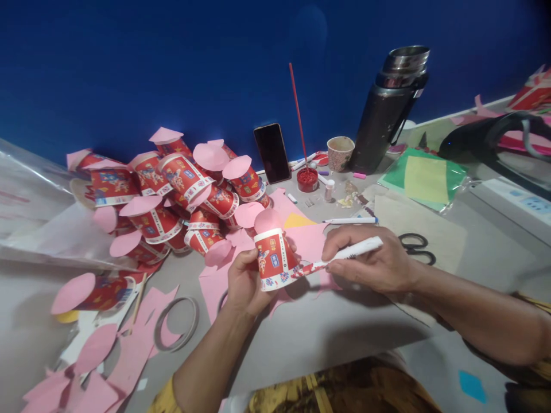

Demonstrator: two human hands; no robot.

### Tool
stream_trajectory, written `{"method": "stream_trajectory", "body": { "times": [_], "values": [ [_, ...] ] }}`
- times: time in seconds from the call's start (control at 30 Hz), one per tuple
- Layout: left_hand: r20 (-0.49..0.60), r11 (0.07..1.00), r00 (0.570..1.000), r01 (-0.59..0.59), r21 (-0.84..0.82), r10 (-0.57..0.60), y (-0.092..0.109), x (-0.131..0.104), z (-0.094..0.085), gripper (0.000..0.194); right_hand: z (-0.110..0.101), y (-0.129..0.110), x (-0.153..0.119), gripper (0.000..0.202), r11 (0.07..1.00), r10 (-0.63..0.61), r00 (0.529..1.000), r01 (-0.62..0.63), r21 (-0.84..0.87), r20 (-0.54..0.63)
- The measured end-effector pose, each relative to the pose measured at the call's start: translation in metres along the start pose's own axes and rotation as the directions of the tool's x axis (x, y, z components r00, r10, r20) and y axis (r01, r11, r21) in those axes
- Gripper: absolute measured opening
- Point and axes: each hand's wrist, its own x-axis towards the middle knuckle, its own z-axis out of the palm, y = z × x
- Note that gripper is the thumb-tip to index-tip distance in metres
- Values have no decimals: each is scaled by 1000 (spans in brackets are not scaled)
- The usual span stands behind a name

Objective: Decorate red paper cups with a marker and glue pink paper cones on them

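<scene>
My left hand (pixel 245 284) is wrapped round a red printed paper cup (pixel 272 258), which stands upside down in the grip with a white, flower-patterned rim at the bottom. A pink paper piece (pixel 269 219) sits on its upper end. In my right hand (pixel 370 258) is a white marker (pixel 355 249), pinched between thumb and fingers. Its red-stained end reaches the cup's right side just above the rim; whether it touches cannot be made out. Pink paper sheets (pixel 307 244) lie on the table behind and under both hands.
Red cups with pink tops (pixel 185 178) are heaped at the left. Behind stand a phone (pixel 272 153), a red paint pot (pixel 307 179) with a stick, a small cup (pixel 340 154) and a black flask (pixel 383 115). Scissors (pixel 415 248) lie right, a tape roll (pixel 193 321) left.
</scene>
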Motion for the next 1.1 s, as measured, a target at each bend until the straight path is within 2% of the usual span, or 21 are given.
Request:
{"method": "stream_trajectory", "body": {
  "times": [0.1, 0.2, 0.3, 0.63, 0.87, 0.97, 1.1],
  "values": [
    [-2, 1000, 1000, -2, 16, 3, 0, 0, 0, 56, -2, -1, -1, 7, 999, 33, 999, -33, 5, 1],
    [3, 1000, 1000, 0, 22, 0, 0, 1, 1, 57, -2, 0, -2, 9, 994, 96, 992, -93, 52, -78],
    [22, 999, 1000, -11, 38, 10, 1, 1, 5, 54, -3, 2, -1, 8, 989, 113, 986, -99, 111, -124],
    [-10, 999, 1000, -19, 31, 19, 2, -1, 7, 42, -4, 2, 0, 12, 988, 124, 988, -115, 103, -91],
    [-8, 999, 1000, -19, 30, 19, 1, -3, 8, 44, -4, 1, -2, 13, 983, 133, 987, -119, 141, -94],
    [-16, 998, 999, -33, 59, 34, 0, -4, 7, 34, -3, 1, 0, 9, 985, 129, 978, -108, 132, -164],
    [-38, 978, 989, -137, 158, 145, -2, -5, 6, 29, -6, 7, 7, 14, 982, 166, 939, -128, 141, -301]
  ]
}}
